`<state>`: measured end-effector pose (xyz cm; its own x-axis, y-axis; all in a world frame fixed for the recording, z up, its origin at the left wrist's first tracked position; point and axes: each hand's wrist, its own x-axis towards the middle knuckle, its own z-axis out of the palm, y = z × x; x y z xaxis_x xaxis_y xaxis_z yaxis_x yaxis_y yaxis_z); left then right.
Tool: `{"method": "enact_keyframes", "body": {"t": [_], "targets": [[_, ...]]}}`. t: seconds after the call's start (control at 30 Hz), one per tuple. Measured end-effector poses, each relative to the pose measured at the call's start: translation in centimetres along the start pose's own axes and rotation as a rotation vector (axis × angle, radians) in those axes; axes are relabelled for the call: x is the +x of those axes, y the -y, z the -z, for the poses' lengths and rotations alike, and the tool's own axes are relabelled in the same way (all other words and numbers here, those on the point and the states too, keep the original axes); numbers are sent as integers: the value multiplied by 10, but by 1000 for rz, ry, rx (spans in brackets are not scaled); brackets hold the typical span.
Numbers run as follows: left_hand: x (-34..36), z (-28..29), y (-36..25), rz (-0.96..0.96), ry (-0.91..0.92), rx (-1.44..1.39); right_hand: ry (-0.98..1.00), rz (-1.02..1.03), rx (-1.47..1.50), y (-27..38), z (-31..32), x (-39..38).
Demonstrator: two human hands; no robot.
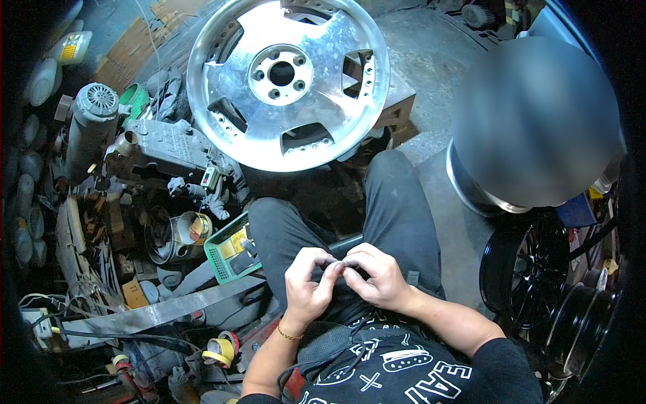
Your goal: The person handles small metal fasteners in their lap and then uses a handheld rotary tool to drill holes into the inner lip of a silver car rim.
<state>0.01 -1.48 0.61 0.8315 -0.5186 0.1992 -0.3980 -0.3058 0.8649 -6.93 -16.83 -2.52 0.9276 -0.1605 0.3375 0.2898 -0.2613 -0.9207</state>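
Note:
My left hand point(311, 283) and my right hand point(370, 276) meet over my lap, thumbs and forefingers pinched together at their tips around something small and dark that I cannot make out. Both hands are closed, and their other fingers curl inward. A bracelet circles my left wrist. Beyond my knees, a large polished silver wheel rim point(319, 60) with five openings lies face up, apparently raised on a block point(397, 108).
At left are a motor-like machine point(94, 135), a green basket point(222, 262) with small items, a metal strip point(155, 316) and yellow tape rolls point(222, 353). At right, black wheels point(525, 269) stand beside another rim point(457, 182); a large blurred area hides what is above.

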Motion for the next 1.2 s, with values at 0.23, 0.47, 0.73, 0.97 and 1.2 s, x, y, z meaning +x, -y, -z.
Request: {"method": "enact_keyframes", "body": {"t": [0.23, 0.47, 0.73, 0.97, 1.2], "targets": [[-2, 3, 15, 66, 47, -202, -5, -15, 8, -1, 2, 2], [-1, 0, 15, 28, 56, -148, -9, -24, 12, -2, 3, 1], [-1, -3, 9, 12, 51, -72, -28, -54, -40, -1, 1, -3], [-6, -7, 18, 20, 56, -118, -61, -11, -12, -1, 1, -4], [-6, -7, 16, 87, 82, -177, -29, -5, -28, -4, 4, -7]]}}
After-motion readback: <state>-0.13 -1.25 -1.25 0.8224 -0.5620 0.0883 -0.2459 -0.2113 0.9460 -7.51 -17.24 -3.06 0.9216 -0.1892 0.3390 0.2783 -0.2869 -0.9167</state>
